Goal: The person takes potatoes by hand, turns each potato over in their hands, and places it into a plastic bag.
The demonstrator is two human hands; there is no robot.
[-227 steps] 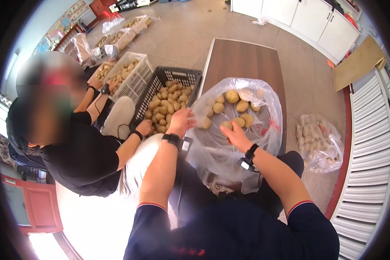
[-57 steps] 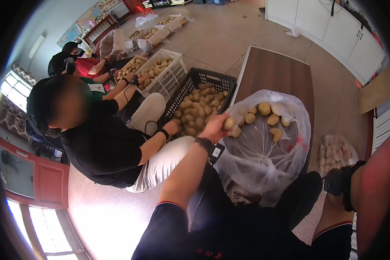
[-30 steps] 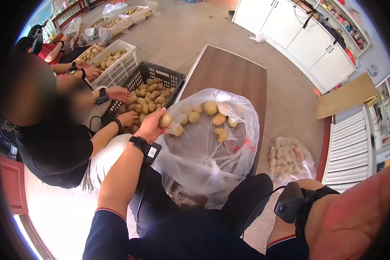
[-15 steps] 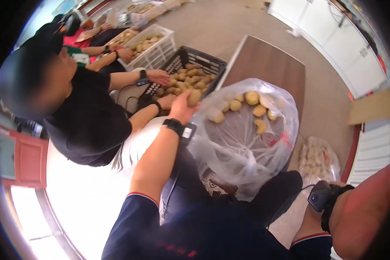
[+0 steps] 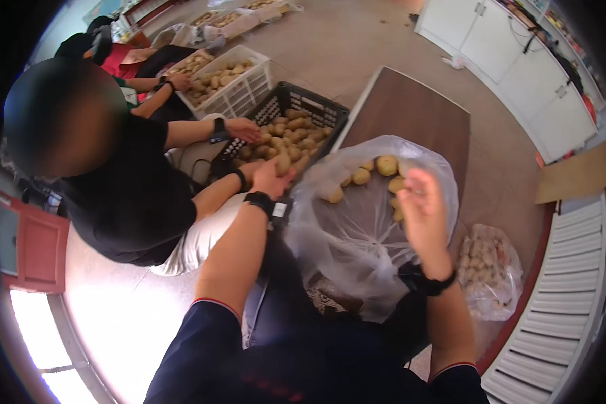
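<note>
My left hand point(image 5: 272, 180) is closed around a potato point(image 5: 283, 163) beside the near corner of the black crate point(image 5: 316, 99), which holds many potatoes point(image 5: 301, 135). Over the clear plastic bag point(image 5: 330, 236), my right hand point(image 5: 425, 212) is raised with its fingers loosely bent and apart, holding nothing. Several potatoes point(image 5: 386, 165) lie inside the open bag along its far side. Part of them is hidden behind my right hand. A co-worker's hand point(image 5: 243, 129) reaches over the crate, and their other hand is partly hidden behind mine.
The bag rests on a brown table point(image 5: 417, 101). A filled bag of potatoes point(image 5: 486, 266) stands on the floor at right. White crates point(image 5: 246, 81) of potatoes stand beyond the black one. A co-worker in a black shirt point(image 5: 138, 182) sits at my left; white cabinets point(image 5: 498, 40) line the far right.
My right hand has come from the lower right up over the bag. My left hand, still holding the potato, has moved slightly left and down in view.
</note>
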